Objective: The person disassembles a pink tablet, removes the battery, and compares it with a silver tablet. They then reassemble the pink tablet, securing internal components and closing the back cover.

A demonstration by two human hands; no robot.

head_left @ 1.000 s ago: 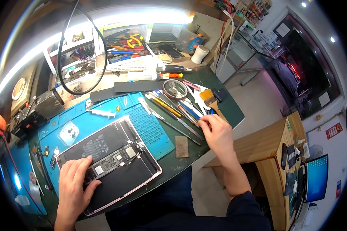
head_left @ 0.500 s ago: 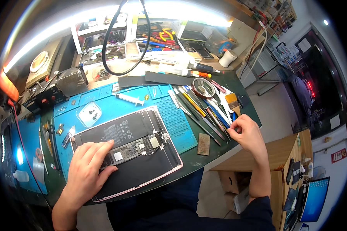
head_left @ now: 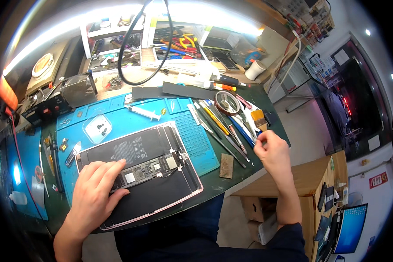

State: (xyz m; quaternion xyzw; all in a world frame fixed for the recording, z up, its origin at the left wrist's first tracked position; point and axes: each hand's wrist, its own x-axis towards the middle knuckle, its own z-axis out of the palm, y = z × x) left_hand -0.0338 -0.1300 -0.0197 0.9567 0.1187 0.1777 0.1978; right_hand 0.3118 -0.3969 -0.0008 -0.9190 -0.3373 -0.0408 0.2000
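Note:
An opened tablet [head_left: 157,198] lies face down across the blue work mat [head_left: 205,153], its black battery cells and circuit board [head_left: 146,171] exposed. My left hand [head_left: 94,190] rests flat over its left part, thumb and fingers apart, the fingertips by the board. At the right edge of the bench, my right hand [head_left: 273,153] is raised with curled fingers pressed together beside a row of pens, tweezers and slim tools. Whatever it may pinch is hidden. Closest to it are a wide-bristled brush [head_left: 258,117] and a blue pen-like tool [head_left: 243,134].
A flat brown block [head_left: 226,166] lies right of the tablet. Beyond it are a tape roll [head_left: 227,103], a syringe [head_left: 143,112] and a clear dish [head_left: 97,128] of small parts. A black cable loop [head_left: 120,52] hangs overhead. A wooden cabinet [head_left: 284,183] stands at the right.
My right hand has lifted slightly and its fingers have curled tighter. The whole view has shifted a little; my left hand stays on the tablet.

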